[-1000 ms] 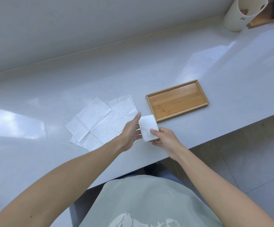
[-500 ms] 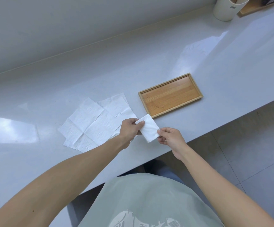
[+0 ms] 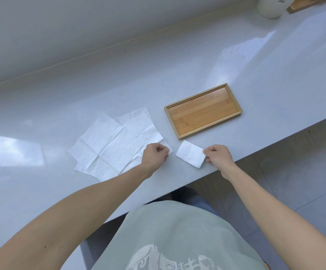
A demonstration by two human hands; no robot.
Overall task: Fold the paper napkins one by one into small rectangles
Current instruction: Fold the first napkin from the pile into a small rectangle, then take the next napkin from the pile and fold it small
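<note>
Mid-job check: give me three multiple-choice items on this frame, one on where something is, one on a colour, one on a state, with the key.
1. Where is the folded napkin?
A. Inside the wooden tray
B. On the counter, at the tray's near side
C. On top of the unfolded napkins

2. What colour is the wooden tray inside?
A. Light brown
B. White
C. Black

3. What is the right hand doing?
A. Lying flat on the counter
B. Pinching the folded napkin's edge
C. Gripping the tray

Key:
1. B: it lies on the grey counter, outside the tray, apart from the unfolded napkins.
2. A: its bamboo floor is light brown.
3. B: thumb and fingers close on the napkin's right edge; the left hand is at a corner of the unfolded pile.
</note>
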